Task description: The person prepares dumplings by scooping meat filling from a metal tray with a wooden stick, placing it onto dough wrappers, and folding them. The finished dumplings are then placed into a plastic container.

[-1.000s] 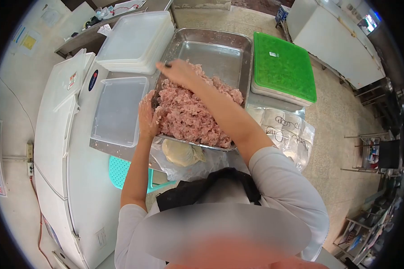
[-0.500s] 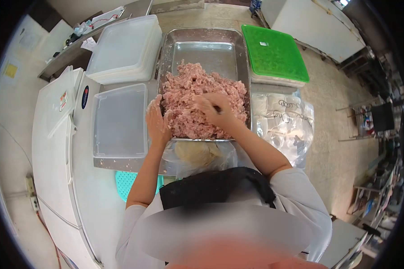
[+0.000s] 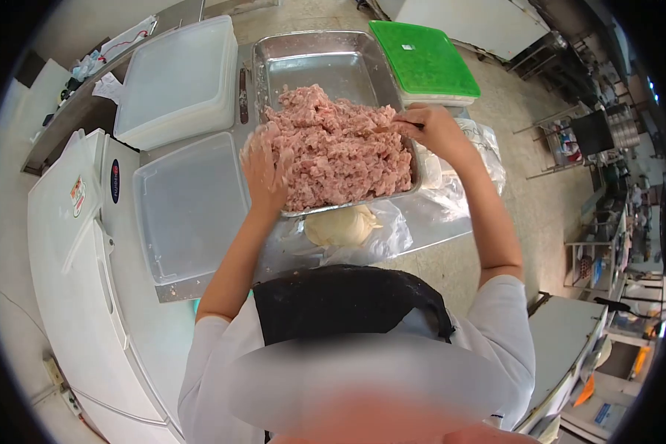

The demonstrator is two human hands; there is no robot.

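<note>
A deep metal tray (image 3: 325, 46) holds a large mound of pink ground meat (image 3: 340, 155), heaped toward its near end. My left hand (image 3: 265, 169) lies at the tray's left edge against the meat, fingers spread and smeared with bits of it. At the right rim, my right hand (image 3: 438, 133) is closed around a dark handle-like thing (image 3: 414, 124); its far end is at the meat and cannot be made out. Just below the tray, a pale dough-like lump (image 3: 340, 226) sits in a clear plastic bag (image 3: 388, 233).
Stacked translucent containers (image 3: 177, 81) stand at the back left, with another translucent container or lid (image 3: 192, 207) nearer. A green lid (image 3: 425, 61) tops a container at the back right. Plastic-wrapped packs (image 3: 485, 152) lie right of the tray. A white fridge (image 3: 74, 259) stands left.
My right hand has moved from the middle of the meat to the tray's right rim, still closed. My left hand stays at the left edge. The view has shifted, and the tray appears slightly turned.
</note>
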